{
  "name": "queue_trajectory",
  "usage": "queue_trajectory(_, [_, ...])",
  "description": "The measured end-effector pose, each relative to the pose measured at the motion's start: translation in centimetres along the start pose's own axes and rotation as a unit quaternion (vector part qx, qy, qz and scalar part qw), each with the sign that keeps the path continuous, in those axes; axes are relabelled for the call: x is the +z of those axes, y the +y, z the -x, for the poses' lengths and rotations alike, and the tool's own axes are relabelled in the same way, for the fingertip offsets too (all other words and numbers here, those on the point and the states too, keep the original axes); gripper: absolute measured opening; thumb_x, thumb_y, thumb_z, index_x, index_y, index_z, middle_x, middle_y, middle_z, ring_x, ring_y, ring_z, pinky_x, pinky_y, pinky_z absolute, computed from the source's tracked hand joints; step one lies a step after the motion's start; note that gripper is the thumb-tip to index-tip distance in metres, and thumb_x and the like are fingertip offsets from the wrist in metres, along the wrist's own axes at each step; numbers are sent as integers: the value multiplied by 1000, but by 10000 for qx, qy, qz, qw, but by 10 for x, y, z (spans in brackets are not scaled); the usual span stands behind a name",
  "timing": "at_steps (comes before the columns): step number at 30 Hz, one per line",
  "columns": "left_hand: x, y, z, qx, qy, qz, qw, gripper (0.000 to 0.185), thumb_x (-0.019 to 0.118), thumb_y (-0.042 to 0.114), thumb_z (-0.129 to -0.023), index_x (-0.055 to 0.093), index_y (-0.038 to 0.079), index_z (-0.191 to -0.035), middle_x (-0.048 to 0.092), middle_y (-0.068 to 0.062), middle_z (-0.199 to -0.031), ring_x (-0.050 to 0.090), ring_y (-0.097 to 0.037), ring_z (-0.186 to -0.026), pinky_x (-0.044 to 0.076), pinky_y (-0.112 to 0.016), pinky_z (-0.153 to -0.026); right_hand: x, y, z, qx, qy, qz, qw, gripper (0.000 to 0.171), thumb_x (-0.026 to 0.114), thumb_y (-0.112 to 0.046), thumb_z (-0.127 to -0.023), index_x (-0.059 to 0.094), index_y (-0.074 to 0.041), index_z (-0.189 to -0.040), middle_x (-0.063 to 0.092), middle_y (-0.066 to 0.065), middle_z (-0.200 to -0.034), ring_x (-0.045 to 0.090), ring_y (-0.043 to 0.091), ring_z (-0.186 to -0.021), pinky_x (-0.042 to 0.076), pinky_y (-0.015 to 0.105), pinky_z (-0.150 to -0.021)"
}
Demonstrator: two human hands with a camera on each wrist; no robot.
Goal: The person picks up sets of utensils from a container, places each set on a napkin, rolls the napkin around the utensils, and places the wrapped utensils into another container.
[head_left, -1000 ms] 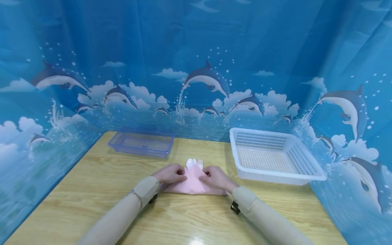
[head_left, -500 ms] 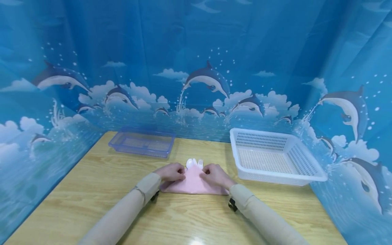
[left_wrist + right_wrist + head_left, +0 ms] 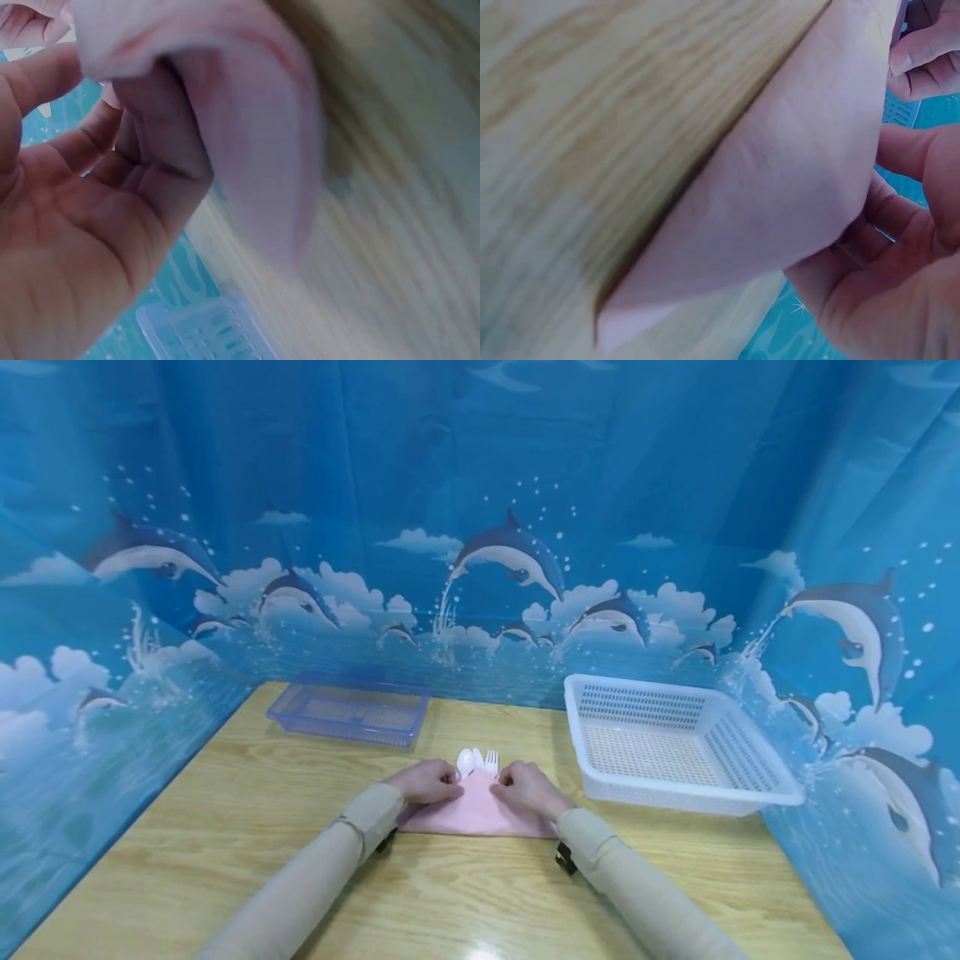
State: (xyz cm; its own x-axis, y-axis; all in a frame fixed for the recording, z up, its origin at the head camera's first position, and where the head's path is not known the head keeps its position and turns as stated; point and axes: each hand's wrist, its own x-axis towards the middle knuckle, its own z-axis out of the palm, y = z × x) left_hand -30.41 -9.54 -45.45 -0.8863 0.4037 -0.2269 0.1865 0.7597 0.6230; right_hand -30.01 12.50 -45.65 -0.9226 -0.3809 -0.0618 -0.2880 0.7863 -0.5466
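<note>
Hands, left [image 3: 429, 779] and right [image 3: 525, 787], pinching pink napkin [image 3: 476, 814] over cutlery [image 3: 477, 762]

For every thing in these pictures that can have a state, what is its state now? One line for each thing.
pink napkin: folded on the table, both side flaps gripped
white spoon: lying under the napkin, bowl sticking out
white fork: beside the spoon, tines sticking out
left hand: gripping the left flap
right hand: gripping the right flap
blue basket: empty
white basket: empty

A pale pink napkin [image 3: 474, 810] lies on the light wood-grain table [image 3: 225, 827], with white plastic cutlery [image 3: 477, 762] showing at its top. At the upper left sits a translucent blue tray [image 3: 347, 710], at the right a white perforated basket [image 3: 675, 743]. The backdrop [image 3: 480, 510] is blue, printed with grey-and-white dolphins and white clouds.
</note>
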Motion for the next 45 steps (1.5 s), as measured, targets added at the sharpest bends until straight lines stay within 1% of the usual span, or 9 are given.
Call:
queue_trajectory(3, [3,1,-2,-10,33,32,10000,27,63,25,-94,56,14,-71,52,1,-69,50,-13,-65,43,-24,-56,1,-1,-1,-47,93,95,9999,25,65,-22,-92,64,-13,-68,55,-5,-61,47,9,-56,38,22,-54])
queue_trajectory(15, [4,7,-1,162,142,-349,9992,28,57,16,-94,53,14,-67,47,2,-64,46,-12,-60,38,-22,-53,3,0,-4,-11,73,71,9999,22,64,-20,-94,67,-13,-73,59,-3,-64,50,11,-59,42,23,-57])
queue_trajectory(19, [4,10,0,-49,80,-390,9992,27,57,16,-95,57,13,-68,50,1,-64,47,-12,-58,39,-23,-49,5,0,-5,-155,11,111,9998,18,62,-20,-94,68,-12,-80,59,-2,-66,51,12,-60,43,25,-57])
queue_trajectory(23, [3,13,-1,-244,92,-421,9988,21,56,17,-94,60,12,-74,54,-1,-69,49,-13,-61,40,-24,-51,6,1,-7,-251,19,319,9992,18,59,-20,-96,69,-12,-83,56,-2,-64,50,12,-59,41,25,-56])
queue_trajectory(32, [4,12,-3,-254,139,-445,9986,24,51,17,-97,56,14,-74,52,-1,-71,49,-14,-64,39,-26,-56,9,1,-11,-571,154,800,9950,17,54,-16,-100,64,-9,-86,57,1,-67,50,13,-59,41,26,-55])
queue_trajectory(35, [4,11,-4,-254,120,-388,9989,24,50,18,-98,56,14,-76,52,-1,-71,49,-15,-66,40,-26,-57,9,1,-11,-561,157,853,9947,17,54,-15,-100,63,-8,-87,58,1,-67,50,13,-59,41,26,-53])
queue_trajectory(41, [4,8,-6,-88,151,-433,9989,29,48,16,-98,50,15,-69,46,0,-66,46,-14,-61,38,-25,-54,9,0,-12,-432,155,778,9959,20,53,-15,-100,62,-8,-83,55,2,-65,49,14,-57,40,26,-53])
queue_trajectory(43, [4,9,-5,-83,238,-439,9987,26,49,15,-98,51,14,-72,49,-1,-68,48,-15,-63,40,-27,-55,9,-1,-12,-368,134,703,9968,21,53,-15,-100,61,-9,-82,53,1,-64,48,14,-57,41,26,-52])
queue_trajectory(45, [5,10,-3,-38,480,-563,9973,20,51,15,-97,55,12,-78,54,-3,-72,53,-17,-67,45,-30,-60,9,-2,-11,-309,94,616,9976,21,53,-16,-100,61,-9,-81,52,1,-63,48,13,-56,41,25,-52])
